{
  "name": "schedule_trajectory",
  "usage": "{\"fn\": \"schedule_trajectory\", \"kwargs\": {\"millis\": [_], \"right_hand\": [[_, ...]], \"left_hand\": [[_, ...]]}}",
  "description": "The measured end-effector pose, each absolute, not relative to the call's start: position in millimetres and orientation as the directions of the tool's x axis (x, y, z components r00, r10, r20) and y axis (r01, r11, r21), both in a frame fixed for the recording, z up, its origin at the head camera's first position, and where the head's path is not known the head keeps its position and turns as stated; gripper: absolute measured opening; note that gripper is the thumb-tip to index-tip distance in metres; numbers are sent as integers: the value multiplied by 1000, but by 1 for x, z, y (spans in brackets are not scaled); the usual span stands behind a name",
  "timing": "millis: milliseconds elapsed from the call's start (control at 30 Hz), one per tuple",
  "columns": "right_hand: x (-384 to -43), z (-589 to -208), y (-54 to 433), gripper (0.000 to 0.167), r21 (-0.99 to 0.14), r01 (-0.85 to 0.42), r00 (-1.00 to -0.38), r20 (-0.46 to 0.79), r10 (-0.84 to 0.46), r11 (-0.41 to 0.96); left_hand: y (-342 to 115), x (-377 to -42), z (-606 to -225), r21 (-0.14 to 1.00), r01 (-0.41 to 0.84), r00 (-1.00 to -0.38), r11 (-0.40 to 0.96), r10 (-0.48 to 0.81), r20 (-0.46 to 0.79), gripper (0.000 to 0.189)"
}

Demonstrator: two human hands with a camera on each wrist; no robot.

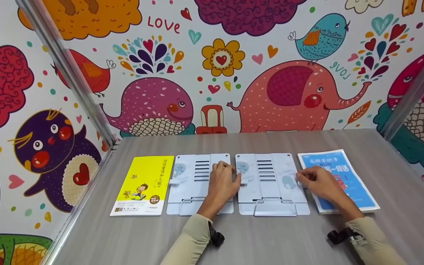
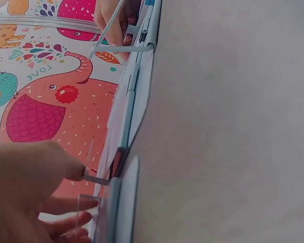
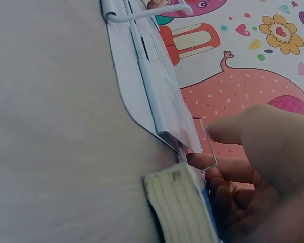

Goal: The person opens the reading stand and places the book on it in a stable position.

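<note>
Two pale blue-white folding book stands lie side by side on the table, a left stand (image 1: 197,193) and a right stand (image 1: 274,193). Where they meet, my left hand (image 1: 223,180) has its thumb against a page clip (image 2: 96,179), the fingers curled close by; in the left wrist view another clear clip outline crosses those fingers. At the right stand's outer edge, the thumb and forefinger of my right hand (image 1: 317,182) pinch a clear page clip (image 3: 211,144). My left hand covers part of the left stand's right edge.
A yellow children's book (image 1: 144,186) lies left of the stands. On the right, a thick blue book (image 1: 357,187) lies partly under my right hand. Patterned wall panels (image 1: 212,88) close off the back and sides of the grey table (image 1: 134,237).
</note>
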State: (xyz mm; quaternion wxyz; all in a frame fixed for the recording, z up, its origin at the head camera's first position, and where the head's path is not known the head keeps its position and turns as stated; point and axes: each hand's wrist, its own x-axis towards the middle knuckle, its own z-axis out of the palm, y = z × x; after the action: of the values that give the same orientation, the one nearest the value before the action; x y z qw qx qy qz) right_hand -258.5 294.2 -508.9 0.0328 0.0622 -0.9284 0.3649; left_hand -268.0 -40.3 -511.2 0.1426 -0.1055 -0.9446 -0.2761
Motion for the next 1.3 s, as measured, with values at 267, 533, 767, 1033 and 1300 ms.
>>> {"fn": "schedule_trajectory", "kwargs": {"millis": [267, 533, 767, 1033, 1300], "right_hand": [[-257, -508, 294, 38, -692, -123, -992, 83, -91, 711], [-255, -506, 295, 42, -749, -105, -994, 67, -83, 655], [-251, -507, 299, 40, -813, -88, -996, 87, -31, 576], [-249, -507, 301, 42, -847, -41, -999, 53, 7, 530], [-248, -507, 300, 46, -856, -80, -996, 90, -5, 510]], "left_hand": [[-41, -269, -512, 584, 260, -958, 769, 130, 255, 29], [-48, -273, -511, 702, 290, -951, 651, 112, 289, 17], [-51, -274, -508, 816, 289, -955, 501, 90, 283, 10], [-58, -274, -501, 924, 212, -972, 319, 170, 164, 29], [-62, -275, -496, 940, 208, -968, 269, 195, 159, 34]]}}
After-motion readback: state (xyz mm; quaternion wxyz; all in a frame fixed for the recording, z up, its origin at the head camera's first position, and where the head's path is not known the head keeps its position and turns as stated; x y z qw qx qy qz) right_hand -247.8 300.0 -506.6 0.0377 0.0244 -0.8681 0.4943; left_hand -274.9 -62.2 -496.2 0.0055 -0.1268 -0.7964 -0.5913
